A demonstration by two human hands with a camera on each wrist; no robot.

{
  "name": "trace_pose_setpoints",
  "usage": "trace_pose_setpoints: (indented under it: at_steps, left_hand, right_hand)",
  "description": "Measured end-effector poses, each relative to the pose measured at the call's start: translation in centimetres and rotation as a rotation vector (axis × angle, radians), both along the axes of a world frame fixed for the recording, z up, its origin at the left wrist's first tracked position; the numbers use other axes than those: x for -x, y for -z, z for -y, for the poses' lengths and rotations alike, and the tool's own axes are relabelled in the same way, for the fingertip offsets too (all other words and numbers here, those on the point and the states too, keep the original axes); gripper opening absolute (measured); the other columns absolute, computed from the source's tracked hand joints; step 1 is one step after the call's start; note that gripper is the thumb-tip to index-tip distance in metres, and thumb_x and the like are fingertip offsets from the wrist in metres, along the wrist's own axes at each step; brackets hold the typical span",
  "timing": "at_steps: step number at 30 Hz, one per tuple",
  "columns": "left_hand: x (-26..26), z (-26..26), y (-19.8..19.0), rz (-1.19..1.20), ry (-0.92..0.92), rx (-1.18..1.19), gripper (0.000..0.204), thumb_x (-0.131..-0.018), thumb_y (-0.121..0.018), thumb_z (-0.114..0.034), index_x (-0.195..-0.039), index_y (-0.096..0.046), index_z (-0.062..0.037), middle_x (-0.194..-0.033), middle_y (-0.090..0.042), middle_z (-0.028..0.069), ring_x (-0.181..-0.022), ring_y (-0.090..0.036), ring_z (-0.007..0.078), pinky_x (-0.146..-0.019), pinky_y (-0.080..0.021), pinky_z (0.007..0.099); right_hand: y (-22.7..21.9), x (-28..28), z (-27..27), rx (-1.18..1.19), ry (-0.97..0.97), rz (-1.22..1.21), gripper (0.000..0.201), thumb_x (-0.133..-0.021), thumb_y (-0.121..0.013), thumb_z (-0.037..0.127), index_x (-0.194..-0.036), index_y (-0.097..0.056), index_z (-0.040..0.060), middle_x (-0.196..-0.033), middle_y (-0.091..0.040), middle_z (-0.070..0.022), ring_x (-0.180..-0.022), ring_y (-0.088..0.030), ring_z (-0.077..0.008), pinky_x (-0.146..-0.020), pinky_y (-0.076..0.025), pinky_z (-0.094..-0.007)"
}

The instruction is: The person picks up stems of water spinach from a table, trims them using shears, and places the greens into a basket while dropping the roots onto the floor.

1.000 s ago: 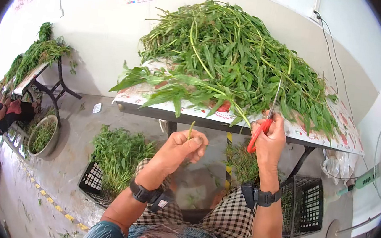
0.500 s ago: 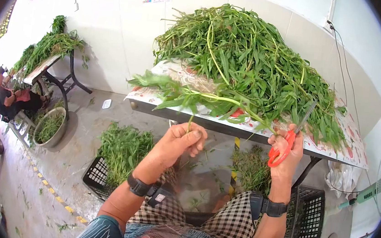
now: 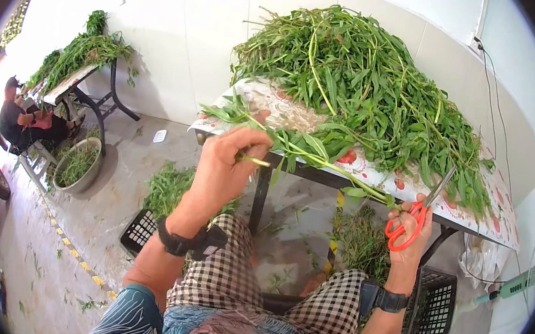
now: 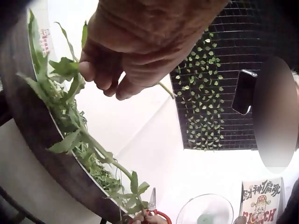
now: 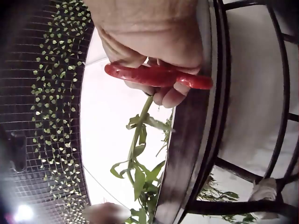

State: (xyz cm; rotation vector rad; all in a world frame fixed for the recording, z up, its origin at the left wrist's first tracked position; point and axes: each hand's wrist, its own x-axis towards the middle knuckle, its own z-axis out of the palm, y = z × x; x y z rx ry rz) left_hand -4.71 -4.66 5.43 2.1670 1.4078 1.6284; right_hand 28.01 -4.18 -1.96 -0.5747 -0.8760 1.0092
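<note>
My right hand point(image 3: 410, 235) holds red-handled scissors point(image 3: 408, 226), blades pointing up and away, and pinches the lower end of a long leafy stem point(image 3: 338, 169). That stem slants up to the left along the table's front edge. A short cut piece of stem point(image 3: 255, 161) sticks out of my left hand point(image 3: 229, 160), whose fingers curl round it beside the stem's leafy end. In the left wrist view the left fingers point(image 4: 88, 70) are at leaves of the long stem; whether they grip them is unclear. Behind lies a big heap of greens point(image 3: 354, 72) on the patterned table point(image 3: 287, 101).
Below the table are a black crate point(image 3: 137, 232) with greens at left, a black crate point(image 3: 437, 312) at right and a pile of stems point(image 3: 360, 240) between. Farther left, a seated person point(image 3: 18, 117) is beside a round tub point(image 3: 83, 178) and another table of greens.
My left hand has risen to the stem's leafy end, still holding the short piece. My right hand has moved right and slightly down with scissors and stem. The head view has shifted.
</note>
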Motion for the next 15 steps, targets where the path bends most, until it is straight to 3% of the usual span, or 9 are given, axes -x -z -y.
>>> trace_pose_setpoints:
  at_steps: [3,4,8,15]
  left_hand:
    - [-0.6,-2.1,0.0,-0.111,0.087,-0.147,0.007,-0.080,-0.061,-0.005,-0.086,-0.064,-0.0042,-0.083,-0.063,0.0079,-0.075,-0.062,0.0178,-0.063,-0.048,0.0285]
    - [-0.9,-2.7,0.1,-0.179,0.098,-0.168,0.009,-0.078,-0.062,-0.005,-0.087,-0.064,-0.0058,-0.090,-0.063,0.0084,-0.078,-0.063,0.0239,-0.067,-0.049,0.0318]
    - [-1.7,-4.8,1.1,-0.411,0.095,-0.066,0.016,-0.074,-0.063,-0.007,-0.090,-0.061,-0.0083,-0.093,-0.063,0.0076,-0.083,-0.060,0.0304,-0.070,-0.050,0.0373]
    - [-1.3,-5.8,0.1,-0.548,0.093,0.017,0.015,-0.073,-0.065,-0.011,-0.086,-0.058,-0.0075,-0.085,-0.061,0.0077,-0.076,-0.060,0.0303,-0.065,-0.048,0.0387]
  right_hand:
    - [0.2,-0.2,0.2,-0.024,-0.012,0.016,0.042,-0.077,-0.061,-0.003,-0.115,-0.046,0.0069,-0.089,-0.059,-0.0068,-0.071,-0.059,-0.0183,-0.067,-0.051,-0.0320]
    - [0.1,-0.3,0.3,-0.002,-0.001,0.010,0.043,-0.076,-0.060,-0.004,-0.115,-0.046,0.0069,-0.088,-0.059,-0.0072,-0.070,-0.059,-0.0191,-0.067,-0.051,-0.0321]
    - [-0.2,-0.6,0.3,-0.004,0.007,-0.008,0.044,-0.074,-0.061,-0.005,-0.114,-0.046,0.0063,-0.088,-0.059,-0.0081,-0.068,-0.058,-0.0190,-0.066,-0.050,-0.0312]
    - [-3.1,-1.6,-1.4,0.023,0.135,0.091,0.039,-0.078,-0.058,-0.004,-0.114,-0.046,0.0062,-0.090,-0.060,-0.0079,-0.066,-0.057,-0.0157,-0.060,-0.048,-0.0250]
